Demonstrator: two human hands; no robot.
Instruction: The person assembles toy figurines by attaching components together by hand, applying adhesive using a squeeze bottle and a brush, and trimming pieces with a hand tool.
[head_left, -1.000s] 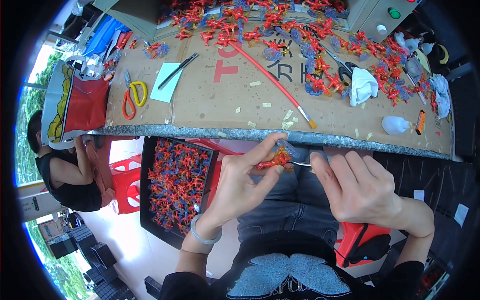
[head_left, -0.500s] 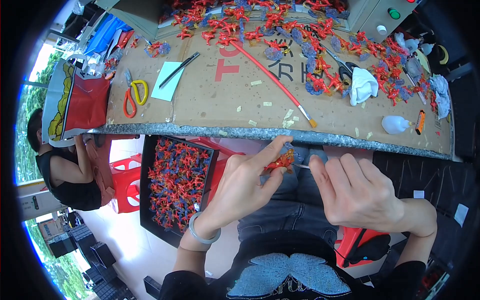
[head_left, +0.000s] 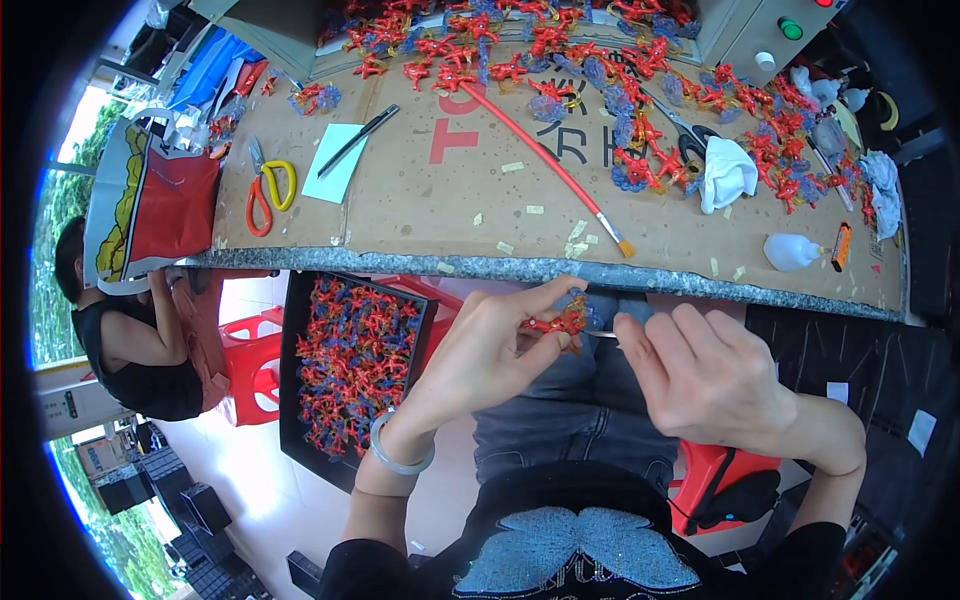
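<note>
Between the thumb and forefinger of my left hand (head_left: 480,355) is a small red figurine (head_left: 570,320) with translucent blue and amber parts, held just off the table's front edge above my lap. My right hand (head_left: 715,380) is closed in a fist to its right. From that fist a thin metal tool tip (head_left: 604,334) points left and meets or nearly meets the figurine; its handle is hidden by my fingers. Lower left of my left hand stands a black tray (head_left: 427,340) filled with similar red and blue figurines.
Across the cardboard-covered table (head_left: 400,215) lie a red-handled brush (head_left: 545,155), orange-and-yellow-handled pliers (head_left: 262,190), a pen (head_left: 360,138) on pale paper, scissors (head_left: 690,140), a white bottle (head_left: 792,250) and many figurines (head_left: 550,45). Another person (head_left: 135,340) sits at the left.
The figurine has turned in my left fingers, showing more red. My left hand and wrist have shifted slightly left; my right fist has moved slightly left too, still with the tool.
</note>
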